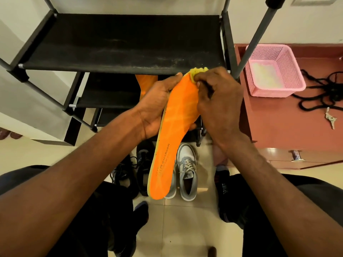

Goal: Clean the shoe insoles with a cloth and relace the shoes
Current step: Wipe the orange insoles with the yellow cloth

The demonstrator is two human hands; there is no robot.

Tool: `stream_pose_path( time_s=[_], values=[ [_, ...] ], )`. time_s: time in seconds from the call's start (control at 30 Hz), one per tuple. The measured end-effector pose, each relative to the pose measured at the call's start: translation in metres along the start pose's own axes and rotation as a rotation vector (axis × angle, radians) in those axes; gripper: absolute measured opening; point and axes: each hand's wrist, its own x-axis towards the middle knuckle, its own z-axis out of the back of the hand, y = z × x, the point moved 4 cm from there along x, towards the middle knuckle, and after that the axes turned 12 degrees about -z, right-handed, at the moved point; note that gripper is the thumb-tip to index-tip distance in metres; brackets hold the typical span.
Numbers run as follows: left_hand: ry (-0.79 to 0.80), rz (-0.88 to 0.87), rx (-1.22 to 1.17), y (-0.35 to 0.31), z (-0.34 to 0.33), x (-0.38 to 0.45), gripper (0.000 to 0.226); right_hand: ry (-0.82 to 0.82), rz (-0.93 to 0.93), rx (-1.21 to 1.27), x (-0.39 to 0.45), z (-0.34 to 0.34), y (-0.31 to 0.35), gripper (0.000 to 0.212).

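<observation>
Both forearms reach forward and meet in front of the black shoe rack [118, 39]. The left hand [157, 106] cups the orange insole [176, 127] from beneath, fingers curled round its edge. The right hand [217, 101] pinches a yellow cloth [197, 72] against the insole's toe end. Grey shoes [186, 171] stand on the floor below; black laces [321, 91] lie beside a pink basket [274, 71].

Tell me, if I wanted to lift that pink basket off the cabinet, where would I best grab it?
Probably by the rim: the pink basket sits upright and open-topped on the red-brown cabinet, and its near rim flares out into a lip that fingers could hook under. Come from above on the near side; the rack's grey pole crosses its left edge in this view, and black laces lie at its right.
</observation>
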Motion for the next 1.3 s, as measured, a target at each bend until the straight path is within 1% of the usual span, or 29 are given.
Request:
stream_pose_path(
  time_s=[0.1, 0.17, 0.23, 0.33, 0.43, 0.5, 0.57, 0.63, 0.73, 0.77, 0.83, 0.9, 0.97, 1.07, 1.13, 1.23, 1.3],
  values=[
    [-0.025, -0.004, -0.065, -0.001, 0.006, 0.0, 0.047, 0.169, 0.171, 0.088, -0.02, -0.011, 0.021, 0.017],
    [-0.043, -0.014, -0.077, -0.002, 0.012, -0.001, 0.046, 0.217, 0.233, 0.087, -0.026, -0.013, 0.026, 0.018],
    [-0.038, -0.015, -0.025, -0.002, 0.015, -0.001, 0.048, 0.142, 0.177, 0.036, -0.017, -0.012, 0.018, 0.018],
    [-0.035, 0.024, 0.043, 0.003, 0.012, 0.001, 0.058, 0.025, -0.005, 0.051, 0.0, -0.005, -0.002, 0.018],
    [-0.046, 0.037, 0.04, 0.005, 0.01, 0.004, 0.071, 0.065, -0.068, 0.092, 0.004, -0.003, -0.008, 0.021],
    [-0.024, 0.045, 0.036, 0.006, 0.011, 0.005, 0.081, 0.104, -0.066, 0.094, 0.001, -0.003, -0.006, 0.021],
    [-0.011, 0.03, 0.045, 0.007, 0.012, 0.005, 0.082, 0.119, -0.028, 0.1, -0.004, -0.004, 0.0, 0.02],
    [-0.026, -0.002, 0.026, 0.007, 0.012, 0.004, 0.08, 0.165, 0.046, 0.144, -0.011, -0.007, 0.012, 0.016],
    [-0.056, -0.02, -0.031, 0.005, 0.014, 0.007, 0.087, 0.279, 0.154, 0.207, -0.023, -0.012, 0.027, 0.016],
    [-0.048, -0.01, -0.026, 0.006, 0.014, 0.007, 0.087, 0.283, 0.175, 0.173, -0.024, -0.012, 0.026, 0.017],
    [0.01, 0.014, 0.038, 0.008, 0.012, 0.007, 0.083, 0.197, 0.159, 0.045, -0.021, -0.008, 0.017, 0.019],
    [0.057, 0.021, 0.105, 0.009, 0.008, 0.006, 0.075, 0.067, 0.062, -0.024, -0.01, 0.0, 0.003, 0.018],
    [0.084, 0.019, 0.128, 0.008, 0.005, 0.003, 0.069, 0.003, -0.022, -0.027, 0.003, 0.007, -0.006, 0.018],
    [0.094, 0.008, 0.135, 0.004, 0.002, 0.0, 0.06, 0.028, -0.03, -0.006, 0.011, 0.01, -0.01, 0.019],
    [0.058, -0.005, 0.124, 0.004, 0.004, -0.001, 0.057, 0.067, -0.006, -0.037, 0.007, 0.008, -0.008, 0.019],
    [-0.006, -0.025, 0.08, 0.001, 0.01, -0.001, 0.06, 0.073, -0.04, -0.114, -0.005, 0.003, -0.004, 0.02],
    [-0.048, -0.028, 0.041, -0.002, 0.015, -0.001, 0.062, 0.124, -0.016, -0.13, -0.015, -0.003, 0.003, 0.019]
  ],
)
